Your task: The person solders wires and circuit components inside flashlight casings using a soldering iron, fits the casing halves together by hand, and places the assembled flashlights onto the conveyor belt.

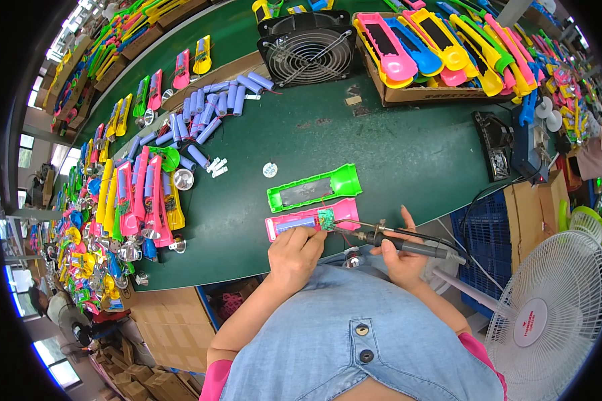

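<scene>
In front of me a pink plastic flashlight housing [346, 207] lies on the green table, holding a blue-purple battery cell [294, 225] and a small green circuit board [326, 216]. My left hand [294, 260] rests against its near side, fingertips pinched beside the board; whatever they pinch is hidden. Wrapped in my right hand [403, 262] is a soldering iron [421, 248], its thin tip pointing left at the board. A curved metal tube on the iron reaches toward the same spot. Just beyond lies a green housing [346, 179]. A round reflector [352, 259] sits near my body.
Battery cells [207, 110] are heaped at the back left, near assembled coloured flashlights [147, 194]. A black box fan [306, 50] stands at the back, beside a carton [408, 95] of housings. To the right are a soldering station [530, 150] and white fan [548, 301].
</scene>
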Demonstrator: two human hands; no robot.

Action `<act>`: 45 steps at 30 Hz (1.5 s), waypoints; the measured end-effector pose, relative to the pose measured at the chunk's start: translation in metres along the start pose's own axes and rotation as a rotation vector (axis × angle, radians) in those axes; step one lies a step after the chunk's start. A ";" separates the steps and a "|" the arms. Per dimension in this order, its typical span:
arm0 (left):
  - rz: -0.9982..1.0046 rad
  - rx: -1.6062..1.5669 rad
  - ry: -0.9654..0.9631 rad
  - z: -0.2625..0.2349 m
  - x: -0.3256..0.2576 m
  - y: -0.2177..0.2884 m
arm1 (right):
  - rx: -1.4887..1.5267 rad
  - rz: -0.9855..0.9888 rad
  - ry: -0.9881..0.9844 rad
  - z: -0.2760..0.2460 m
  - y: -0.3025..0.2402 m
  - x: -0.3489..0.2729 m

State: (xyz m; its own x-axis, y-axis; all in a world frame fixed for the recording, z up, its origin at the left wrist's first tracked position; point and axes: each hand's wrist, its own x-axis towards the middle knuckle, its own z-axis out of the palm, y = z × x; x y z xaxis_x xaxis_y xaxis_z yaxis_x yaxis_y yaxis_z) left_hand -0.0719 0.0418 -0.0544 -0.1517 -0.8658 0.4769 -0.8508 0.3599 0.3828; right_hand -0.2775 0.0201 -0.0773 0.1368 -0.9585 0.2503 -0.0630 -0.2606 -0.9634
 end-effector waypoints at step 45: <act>-0.493 -0.600 -0.206 -0.081 0.056 -0.059 | -0.512 -0.348 0.426 -0.054 0.044 0.071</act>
State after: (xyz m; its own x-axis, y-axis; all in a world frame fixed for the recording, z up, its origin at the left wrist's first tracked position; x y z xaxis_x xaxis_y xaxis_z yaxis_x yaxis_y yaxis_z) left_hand 0.0102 0.0003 0.0138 0.0311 -0.9995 0.0088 -0.4371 -0.0056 0.8994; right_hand -0.3237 -0.0655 -0.0966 -0.1557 -0.7458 0.6477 -0.5522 -0.4780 -0.6831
